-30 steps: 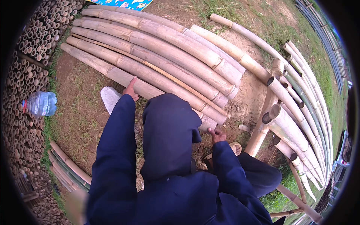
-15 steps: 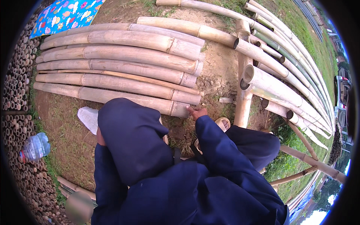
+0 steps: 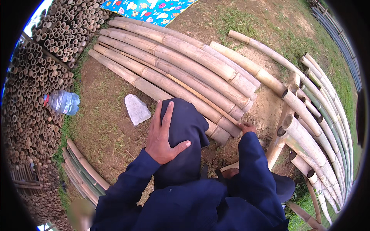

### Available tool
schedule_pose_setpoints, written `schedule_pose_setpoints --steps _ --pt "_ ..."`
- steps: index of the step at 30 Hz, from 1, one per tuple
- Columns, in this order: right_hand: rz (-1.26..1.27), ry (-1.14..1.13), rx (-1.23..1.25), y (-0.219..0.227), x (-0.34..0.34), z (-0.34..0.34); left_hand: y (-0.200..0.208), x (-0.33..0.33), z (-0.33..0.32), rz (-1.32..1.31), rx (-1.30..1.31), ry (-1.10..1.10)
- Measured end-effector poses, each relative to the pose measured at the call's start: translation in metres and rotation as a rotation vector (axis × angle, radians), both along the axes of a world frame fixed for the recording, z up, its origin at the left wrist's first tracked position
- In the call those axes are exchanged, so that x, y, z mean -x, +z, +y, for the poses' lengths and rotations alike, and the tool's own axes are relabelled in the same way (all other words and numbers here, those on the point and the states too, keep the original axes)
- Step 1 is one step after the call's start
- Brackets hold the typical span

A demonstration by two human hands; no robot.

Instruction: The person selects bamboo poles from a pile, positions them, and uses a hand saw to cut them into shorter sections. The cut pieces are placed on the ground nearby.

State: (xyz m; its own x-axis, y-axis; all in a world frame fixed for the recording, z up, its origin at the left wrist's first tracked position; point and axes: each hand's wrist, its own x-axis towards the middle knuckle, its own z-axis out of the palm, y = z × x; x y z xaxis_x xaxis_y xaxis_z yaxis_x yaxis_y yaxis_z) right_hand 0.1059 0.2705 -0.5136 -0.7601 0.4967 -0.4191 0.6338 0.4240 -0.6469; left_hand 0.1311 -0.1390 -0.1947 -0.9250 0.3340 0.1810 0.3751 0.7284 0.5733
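Note:
My left hand (image 3: 165,136) rests on my raised knee (image 3: 181,127), its fingers spread and holding nothing. At the near right end of a row of several dry bamboo poles (image 3: 185,61), my right hand (image 3: 248,128) has its fingers closed on the tip of a thin split bamboo strip (image 3: 196,99). That strip lies lengthwise in the gap between two poles. Part of the nearest pole (image 3: 146,86) is hidden behind my knee. On the ground left of the knee sits a pale, angular stone (image 3: 137,109).
A large clear plastic bottle (image 3: 65,102) lies at left by a tall stack of cut bamboo (image 3: 34,88). At right, long poles (image 3: 308,142) rest on a bamboo support (image 3: 284,127). A blue patterned sheet (image 3: 148,8) lies beyond the row; more poles (image 3: 86,165) lie lower left.
My view has swung left. My left hand, hidden before, is on my knee. My right hand has gone from the nearest pole's end to the thin strip's tip.

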Motion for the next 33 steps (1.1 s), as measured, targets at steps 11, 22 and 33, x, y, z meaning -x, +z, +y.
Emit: schedule_pose_setpoints --steps 11,22,33 --pt "-0.187 0.629 0.012 0.102 0.008 -0.002 -0.024 0.011 -0.010 0.016 -0.451 0.059" --pt "0.220 0.708 -0.496 0.297 0.005 -0.067 0.003 -0.007 -0.052 -0.124 -0.743 0.190" --pt "0.199 0.937 -0.252 0.205 -0.027 -0.117 -0.161 0.141 -0.094 -0.626 -0.875 0.788"
